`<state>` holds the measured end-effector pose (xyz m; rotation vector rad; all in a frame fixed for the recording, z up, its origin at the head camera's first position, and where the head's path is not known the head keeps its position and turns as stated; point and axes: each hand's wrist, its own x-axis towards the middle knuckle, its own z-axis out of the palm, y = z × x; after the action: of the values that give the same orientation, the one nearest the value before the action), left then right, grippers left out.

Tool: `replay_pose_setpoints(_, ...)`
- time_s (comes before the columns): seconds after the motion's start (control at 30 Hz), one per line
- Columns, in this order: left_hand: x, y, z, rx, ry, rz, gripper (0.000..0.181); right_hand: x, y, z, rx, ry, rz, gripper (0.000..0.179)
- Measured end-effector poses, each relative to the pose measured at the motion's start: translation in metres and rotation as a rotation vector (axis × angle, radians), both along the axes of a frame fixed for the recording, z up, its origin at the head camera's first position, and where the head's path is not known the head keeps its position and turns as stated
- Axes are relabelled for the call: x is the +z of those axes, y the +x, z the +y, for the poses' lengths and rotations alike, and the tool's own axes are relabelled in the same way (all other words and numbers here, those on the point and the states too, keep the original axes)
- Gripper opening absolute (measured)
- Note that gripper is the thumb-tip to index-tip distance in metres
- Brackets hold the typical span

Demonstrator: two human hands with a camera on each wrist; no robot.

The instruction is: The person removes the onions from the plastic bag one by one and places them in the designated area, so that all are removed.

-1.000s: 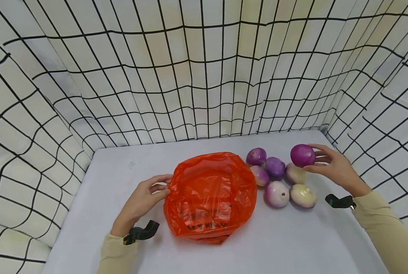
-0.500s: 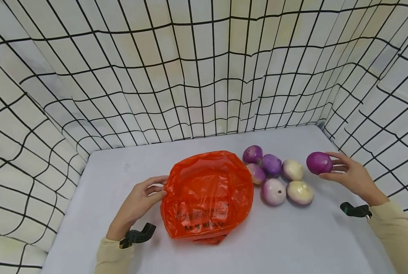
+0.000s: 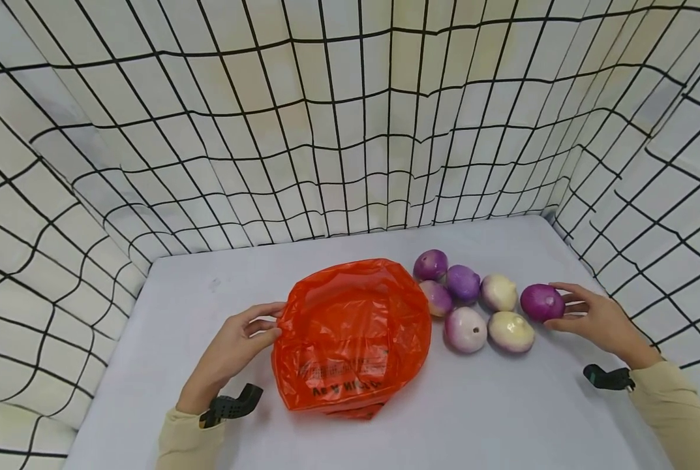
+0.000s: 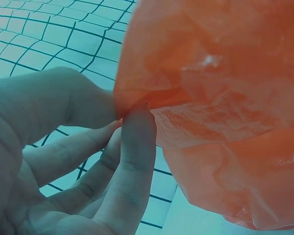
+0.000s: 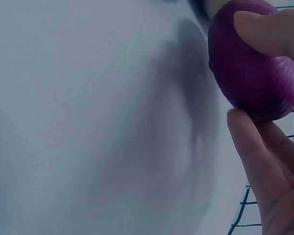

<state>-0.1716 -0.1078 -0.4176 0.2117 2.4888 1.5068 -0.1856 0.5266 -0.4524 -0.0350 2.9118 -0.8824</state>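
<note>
An orange-red plastic bag [image 3: 350, 333] lies on the table with its mouth spread. My left hand [image 3: 232, 346] pinches the bag's left edge between thumb and fingertips, as the left wrist view shows up close. To the right, my right hand [image 3: 599, 320] grips a dark purple onion [image 3: 542, 303] between thumb and fingers. That onion is low over the table beside the others; whether it touches the surface I cannot tell. Between bag and right hand sit several onions: purple ones, such as a violet onion [image 3: 463, 283], and paler ones, such as a yellowish onion [image 3: 511, 331].
The white table [image 3: 455, 418] carries everything. Black netting [image 3: 350, 137] over pale sheets encloses it at the back and both sides. A pinkish-white onion [image 3: 466, 330] lies near the bag's right edge.
My right hand has carried the dark purple onion rightward from above the pale onions, then down toward the table. My left hand keeps its pinch on the bag. The view has shifted slightly.
</note>
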Motion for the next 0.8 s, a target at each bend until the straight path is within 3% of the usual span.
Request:
replay_pose_setpoints(0.3,0.000,0.001,-0.002,-0.007,0.004,0.006,0.053,0.000,0.003,-0.007,0.010,0.037,0.020,0.086)
replay_pose_setpoints(0.8,-0.004,0.002,-0.002,0.006,-0.003,-0.014,0.053,0.004,0.007,0.007,-0.004,-0.040,-0.051,0.084)
